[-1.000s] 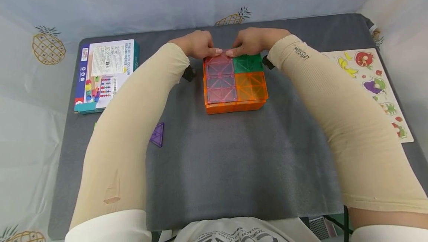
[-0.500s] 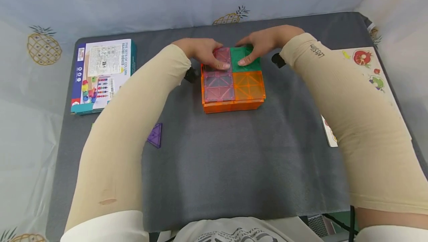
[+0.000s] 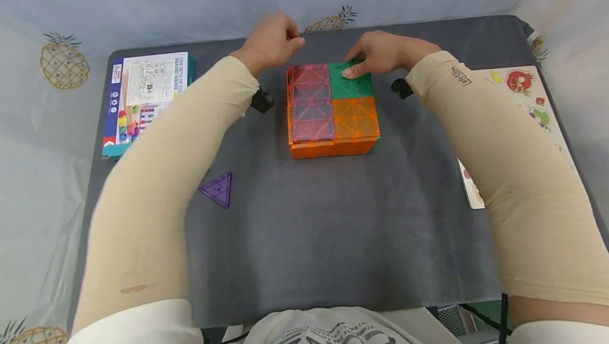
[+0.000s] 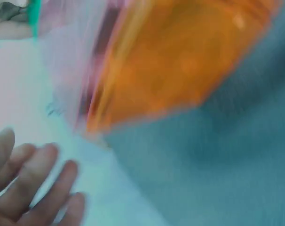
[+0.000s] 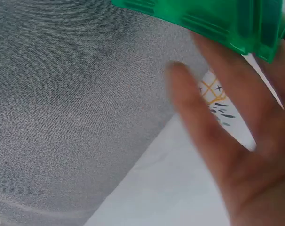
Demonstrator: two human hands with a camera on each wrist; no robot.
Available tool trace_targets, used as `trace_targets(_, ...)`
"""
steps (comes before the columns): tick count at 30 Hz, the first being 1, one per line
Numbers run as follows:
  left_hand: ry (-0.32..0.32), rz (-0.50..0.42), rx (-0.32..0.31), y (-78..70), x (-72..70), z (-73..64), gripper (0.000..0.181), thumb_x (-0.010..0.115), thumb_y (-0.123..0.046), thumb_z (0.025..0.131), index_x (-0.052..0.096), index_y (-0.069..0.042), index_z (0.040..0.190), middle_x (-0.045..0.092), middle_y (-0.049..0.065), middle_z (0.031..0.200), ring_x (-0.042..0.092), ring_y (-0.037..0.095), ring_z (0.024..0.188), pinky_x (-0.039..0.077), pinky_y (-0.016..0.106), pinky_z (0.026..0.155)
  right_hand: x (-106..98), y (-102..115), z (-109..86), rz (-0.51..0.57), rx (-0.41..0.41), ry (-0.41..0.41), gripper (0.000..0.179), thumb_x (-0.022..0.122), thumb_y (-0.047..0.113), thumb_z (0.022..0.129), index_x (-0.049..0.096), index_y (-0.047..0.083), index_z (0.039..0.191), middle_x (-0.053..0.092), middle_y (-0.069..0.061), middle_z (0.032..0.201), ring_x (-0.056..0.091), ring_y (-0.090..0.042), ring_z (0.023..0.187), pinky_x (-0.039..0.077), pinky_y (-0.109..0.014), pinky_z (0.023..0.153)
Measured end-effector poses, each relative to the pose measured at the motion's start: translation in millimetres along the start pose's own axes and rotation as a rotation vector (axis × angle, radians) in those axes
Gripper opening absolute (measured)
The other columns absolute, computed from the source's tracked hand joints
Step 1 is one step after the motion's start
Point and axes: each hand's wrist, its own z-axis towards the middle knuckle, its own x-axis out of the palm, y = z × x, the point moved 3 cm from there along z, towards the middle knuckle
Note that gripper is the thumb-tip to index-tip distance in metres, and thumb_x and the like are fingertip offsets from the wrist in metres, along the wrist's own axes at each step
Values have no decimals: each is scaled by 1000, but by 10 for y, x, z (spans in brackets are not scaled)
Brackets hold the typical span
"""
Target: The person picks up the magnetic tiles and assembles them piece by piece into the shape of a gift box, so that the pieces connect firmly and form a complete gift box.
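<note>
At left on the grey, cloth-textured bench [image 3: 304, 238], a printed carton [image 3: 147, 85], then a flat purple triangle [image 3: 218, 189] of translucent plastic. Left hand [image 3: 272, 42] apart, clutching nothing, just off the far left corner of a glossy tile box [image 3: 309, 103] at far middle: pink squares left, green and orange right, orange near wall. Right hand [image 3: 387, 52] touching its far right corner, thumb on green, fingers spread.

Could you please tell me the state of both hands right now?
Left hand: open, holding nothing.
Right hand: gripping the translucent tile box at its green corner.
</note>
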Motion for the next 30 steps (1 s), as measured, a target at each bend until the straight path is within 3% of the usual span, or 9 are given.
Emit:
trace_targets(2,24,33,-22,86,-87,-136,41,43,-33,102,68,-1,105,62,14,93,54,25,79,43,39,72,-25,-7,-44,31,0,-135,51,45,39,100,56,1,132,58,-21,129,54,-35,117,42,-51,100)
trace_targets(5,250,154,-56,257,-141,-421,55,46,-44,99,60,4,123,61,26,118,58,37,102,47,50,88,-42,-22,-132,65,-29,-297,45,43,34,102,63,0,123,64,-21,117,58,-33,105,45,-49,92)
trace_targets(8,509,293,-78,500,-49,-859,69,54,-52,93,50,5,134,50,30,134,50,45,120,40,56,101,-12,-26,-212,39,-62,-330,46,44,36,102,63,0,123,64,-21,117,58,-34,104,45,-50,91)
trace_targets(10,581,333,-49,680,88,-1216,76,63,-53,87,49,3,135,47,31,136,46,48,123,38,59,101,19,-37,-279,0,-76,-332,47,44,36,101,61,0,126,63,-22,120,58,-35,106,45,-52,92)
trace_targets(14,447,322,54,975,372,-1899,83,80,-49,70,53,-2,134,49,24,132,51,43,119,44,58,94,56,-16,-443,-57,-51,-338,44,43,33,102,59,1,129,61,-23,124,57,-37,108,45,-54,93)
trace_targets(18,322,247,105,1136,550,-2323,87,85,-39,67,50,-3,138,44,23,135,46,39,120,45,57,93,120,121,-597,-183,-9,-378,43,45,30,102,55,2,133,59,-23,127,57,-40,109,46,-55,89)
trace_targets(22,217,209,142,1203,703,-2465,78,85,-15,71,48,-1,138,45,23,131,44,39,117,47,55,92,266,428,-716,-315,-42,-486,46,51,30,100,50,3,137,55,-23,132,51,-44,117,43,-61,91)
trace_targets(25,137,227,163,1224,783,-2480,72,83,-6,71,50,1,135,50,21,123,47,38,111,49,53,89,496,825,-777,-353,-158,-532,45,56,32,97,52,6,134,58,-18,130,50,-41,119,42,-59,93)
trace_targets(30,120,221,139,1237,797,-2439,72,83,-12,74,48,6,134,52,21,114,50,34,103,49,50,85,1100,1636,-770,-465,-377,-441,47,58,40,95,55,14,134,58,-9,129,53,-29,120,47,-47,95)
